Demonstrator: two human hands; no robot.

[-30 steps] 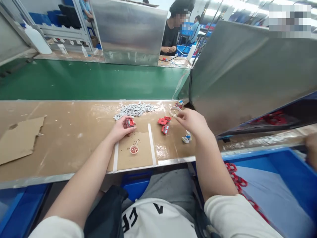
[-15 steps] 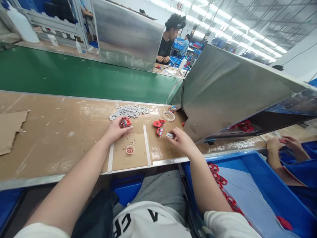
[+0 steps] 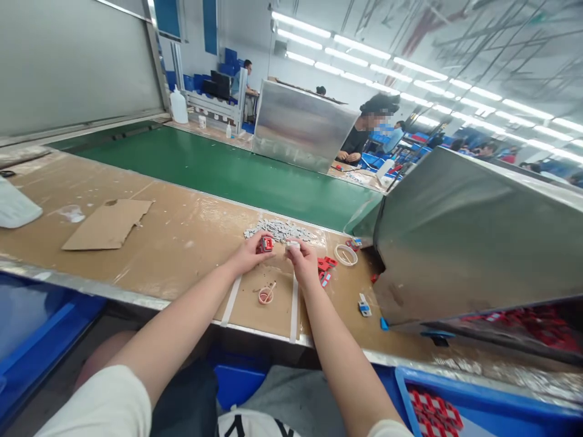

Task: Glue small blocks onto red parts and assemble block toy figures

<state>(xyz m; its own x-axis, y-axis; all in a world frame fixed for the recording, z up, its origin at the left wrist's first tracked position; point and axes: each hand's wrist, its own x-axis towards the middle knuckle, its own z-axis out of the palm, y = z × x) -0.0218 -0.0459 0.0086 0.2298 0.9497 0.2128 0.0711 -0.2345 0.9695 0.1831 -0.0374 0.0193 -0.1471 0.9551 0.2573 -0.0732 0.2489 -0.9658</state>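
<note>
My left hand (image 3: pixel 248 255) is closed around a small red and grey plastic housing (image 3: pixel 266 244), its open red face turned up. Just to the right, my right hand (image 3: pixel 305 261) pinches a small pale grey flat piece (image 3: pixel 292 244), held apart from the housing. Behind both hands a heap of small grey flat pieces (image 3: pixel 291 230) is spread on the bench. Nearer me stands a little cup (image 3: pixel 265 296) with reddish contents and a thin stick in it. Several red parts (image 3: pixel 325 265) lie right of my right hand, partly hidden by it.
A round white lid (image 3: pixel 345 255) and a blue and white piece (image 3: pixel 364 306) lie to the right. Metal panels (image 3: pixel 410 237) flank the bench; a green belt (image 3: pixel 218 164) runs behind it. Cardboard (image 3: pixel 109 224) lies left. A blue bin (image 3: pixel 501 400) holds red parts. A person (image 3: pixel 357 136) sits across.
My right hand has moved left with the grey piece, close to the housing in my left hand. The view has turned left, and both hands keep their hold.
</note>
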